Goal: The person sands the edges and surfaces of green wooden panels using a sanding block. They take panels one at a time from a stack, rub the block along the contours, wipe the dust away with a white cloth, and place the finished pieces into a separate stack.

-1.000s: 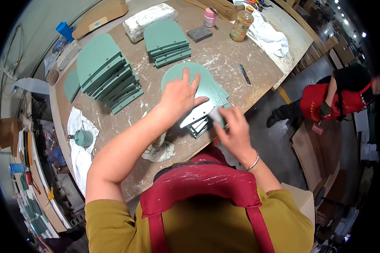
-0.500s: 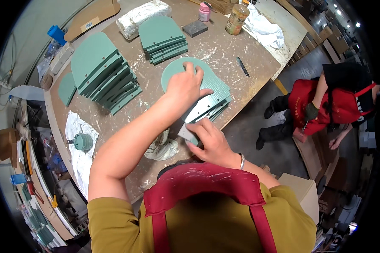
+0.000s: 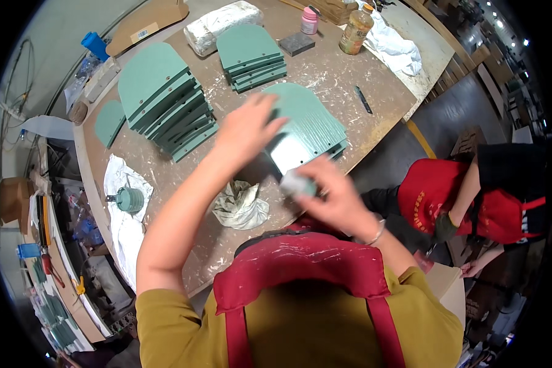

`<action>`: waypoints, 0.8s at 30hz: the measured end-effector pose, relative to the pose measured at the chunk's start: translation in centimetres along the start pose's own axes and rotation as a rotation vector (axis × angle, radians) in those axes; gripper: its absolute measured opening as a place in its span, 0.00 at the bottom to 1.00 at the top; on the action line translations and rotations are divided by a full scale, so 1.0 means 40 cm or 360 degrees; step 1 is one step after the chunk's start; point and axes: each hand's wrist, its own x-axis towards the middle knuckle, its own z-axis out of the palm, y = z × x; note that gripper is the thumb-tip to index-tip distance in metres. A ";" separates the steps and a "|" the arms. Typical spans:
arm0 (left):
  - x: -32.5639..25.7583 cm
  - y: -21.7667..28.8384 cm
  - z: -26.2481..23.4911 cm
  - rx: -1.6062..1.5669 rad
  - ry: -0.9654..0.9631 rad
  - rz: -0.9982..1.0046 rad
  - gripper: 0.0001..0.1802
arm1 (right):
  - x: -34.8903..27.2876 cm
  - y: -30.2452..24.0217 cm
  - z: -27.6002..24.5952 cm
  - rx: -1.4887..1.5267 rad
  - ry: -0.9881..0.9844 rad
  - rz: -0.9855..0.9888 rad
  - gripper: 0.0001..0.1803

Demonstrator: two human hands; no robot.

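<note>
A short stack of green painted boards, each rounded at one end with small holes along its straight edge, lies in front of me. My left hand is over the stack's left side, thumb apart from the fingers, holding nothing; motion blurs it. In my right hand, at the near edge of the stack, is a small pale grey and green block; blur hides its exact kind. A crumpled off-white cloth lies on the table between my forearms.
A tall stack of green boards and a lower one stand farther off on the scuffed table. Around them are a dark grey block, a bottle, a pink jar and a dark pen-like tool. A co-worker in a red apron is at right.
My left hand has lifted off the top board and moved left. My right hand has shifted a little right and nearer me with the block. The co-worker has come closer.
</note>
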 end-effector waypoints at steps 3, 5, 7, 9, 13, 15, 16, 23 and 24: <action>-0.179 -0.027 -0.073 -0.0139 -0.0137 -0.0440 0.24 | 0.030 0.056 -0.114 0.0768 0.0570 0.0512 0.19; -0.275 0.000 -0.075 -0.0006 -0.0259 -0.0515 0.25 | 0.076 0.088 -0.173 0.0878 0.0731 0.0594 0.20; -0.332 0.060 -0.059 0.0033 -0.0299 -0.0287 0.25 | 0.124 0.095 -0.186 0.0905 0.0635 0.0548 0.20; -0.336 0.115 -0.034 -0.0064 -0.0070 0.0096 0.24 | 0.182 0.095 -0.173 0.0857 0.0455 0.0537 0.19; -0.303 0.151 -0.007 -0.0246 -0.0158 0.0002 0.26 | 0.272 0.097 -0.187 0.0962 0.0409 0.0411 0.18; -0.325 0.133 0.000 -0.0083 -0.0192 -0.0214 0.28 | 0.275 0.101 -0.192 0.1071 0.0299 0.0394 0.18; -0.350 0.122 0.005 0.0074 -0.0196 -0.0333 0.29 | 0.269 0.105 -0.186 0.1106 0.0225 0.0429 0.19; -0.409 0.013 0.048 -0.0228 -0.0234 -0.0812 0.31 | 0.200 0.164 -0.067 0.1541 -0.0268 0.0609 0.19; -0.376 0.009 0.050 -0.0453 -0.0079 -0.0941 0.31 | 0.194 0.170 -0.056 0.1707 -0.0204 0.0650 0.19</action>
